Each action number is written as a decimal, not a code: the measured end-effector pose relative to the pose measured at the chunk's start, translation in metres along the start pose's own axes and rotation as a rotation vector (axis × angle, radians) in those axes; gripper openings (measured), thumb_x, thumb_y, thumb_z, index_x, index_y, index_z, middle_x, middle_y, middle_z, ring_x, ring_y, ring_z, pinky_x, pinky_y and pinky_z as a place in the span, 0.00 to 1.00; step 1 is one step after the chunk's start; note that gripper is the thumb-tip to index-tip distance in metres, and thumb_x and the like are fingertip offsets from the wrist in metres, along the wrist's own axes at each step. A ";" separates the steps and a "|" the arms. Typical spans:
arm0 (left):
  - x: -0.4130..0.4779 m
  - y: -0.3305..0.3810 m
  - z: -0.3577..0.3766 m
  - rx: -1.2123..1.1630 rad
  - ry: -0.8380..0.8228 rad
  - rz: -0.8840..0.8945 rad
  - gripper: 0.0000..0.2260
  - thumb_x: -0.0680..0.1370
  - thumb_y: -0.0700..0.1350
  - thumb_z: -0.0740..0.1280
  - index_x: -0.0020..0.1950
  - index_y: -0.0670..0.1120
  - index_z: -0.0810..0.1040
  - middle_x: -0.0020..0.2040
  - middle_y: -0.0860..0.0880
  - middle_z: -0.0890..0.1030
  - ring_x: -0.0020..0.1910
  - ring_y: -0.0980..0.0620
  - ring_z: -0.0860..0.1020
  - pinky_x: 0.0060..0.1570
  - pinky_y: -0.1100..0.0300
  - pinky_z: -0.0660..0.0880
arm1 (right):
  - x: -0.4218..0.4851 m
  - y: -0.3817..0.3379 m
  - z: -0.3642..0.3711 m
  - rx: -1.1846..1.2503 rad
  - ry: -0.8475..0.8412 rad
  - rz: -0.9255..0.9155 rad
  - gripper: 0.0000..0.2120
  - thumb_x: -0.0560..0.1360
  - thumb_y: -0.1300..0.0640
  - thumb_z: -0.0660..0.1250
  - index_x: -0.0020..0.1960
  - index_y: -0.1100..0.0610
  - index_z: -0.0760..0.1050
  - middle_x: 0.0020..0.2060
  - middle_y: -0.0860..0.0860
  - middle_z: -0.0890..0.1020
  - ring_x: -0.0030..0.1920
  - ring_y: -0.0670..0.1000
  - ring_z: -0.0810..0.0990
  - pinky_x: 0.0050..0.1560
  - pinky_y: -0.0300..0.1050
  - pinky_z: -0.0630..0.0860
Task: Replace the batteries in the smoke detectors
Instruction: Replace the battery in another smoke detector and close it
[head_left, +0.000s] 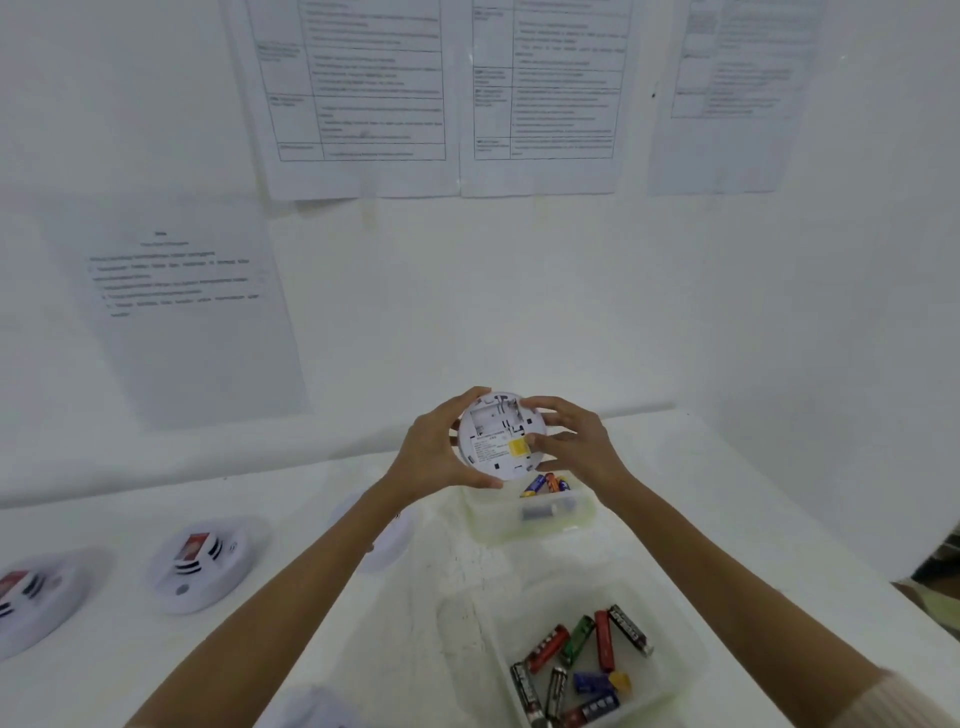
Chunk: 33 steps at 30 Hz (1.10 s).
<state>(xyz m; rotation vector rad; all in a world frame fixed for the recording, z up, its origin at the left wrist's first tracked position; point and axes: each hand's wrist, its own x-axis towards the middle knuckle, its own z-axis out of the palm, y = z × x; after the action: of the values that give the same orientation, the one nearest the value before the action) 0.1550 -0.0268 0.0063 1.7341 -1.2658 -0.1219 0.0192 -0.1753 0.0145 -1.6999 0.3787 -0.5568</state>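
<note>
Two hands hold one smoke detector raised above the white surface, its back plate facing the camera. The left hand is curled round the left rim, fingers over the top edge and thumb under the lower edge. The right hand grips the right rim, with fingers over the upper right edge and the thumb beside a yellow label on the back plate. A rectangular recess in the upper half of the back plate appears open; whether it holds cells cannot be told. Directly below the raised unit stands the far container, holding blue and orange batteries. The near container stands closer to the camera under the right forearm and holds loose batteries in red, green, black and blue. Two further detectors lie face up on the surface at left, well apart from the hands. Another white round unit is partly hidden under the left forearm. Printed sheets hang on the wall; their text is too blurred to read.
</note>
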 end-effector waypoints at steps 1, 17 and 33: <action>0.003 -0.005 0.000 -0.005 -0.001 -0.010 0.43 0.54 0.44 0.83 0.61 0.65 0.66 0.53 0.66 0.76 0.48 0.67 0.76 0.45 0.70 0.76 | 0.005 0.003 0.001 -0.003 0.001 0.006 0.17 0.71 0.66 0.69 0.56 0.51 0.77 0.52 0.56 0.81 0.47 0.57 0.82 0.44 0.53 0.82; 0.010 -0.052 0.008 -0.050 0.015 -0.075 0.45 0.53 0.43 0.84 0.66 0.58 0.69 0.56 0.62 0.76 0.52 0.61 0.76 0.45 0.67 0.77 | 0.032 0.046 -0.009 0.067 -0.018 0.131 0.09 0.74 0.69 0.63 0.45 0.59 0.79 0.46 0.57 0.82 0.47 0.54 0.81 0.45 0.46 0.81; 0.004 -0.052 0.005 -0.063 0.058 -0.107 0.44 0.54 0.43 0.83 0.65 0.59 0.68 0.56 0.63 0.75 0.52 0.57 0.76 0.42 0.65 0.79 | 0.057 0.063 -0.006 -1.003 -0.310 -0.018 0.06 0.72 0.62 0.67 0.47 0.54 0.78 0.42 0.48 0.82 0.44 0.53 0.80 0.41 0.41 0.73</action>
<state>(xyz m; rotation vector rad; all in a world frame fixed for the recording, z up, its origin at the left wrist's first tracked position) 0.1902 -0.0324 -0.0328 1.7390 -1.1163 -0.1710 0.0665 -0.2232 -0.0380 -2.7047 0.4500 -0.0742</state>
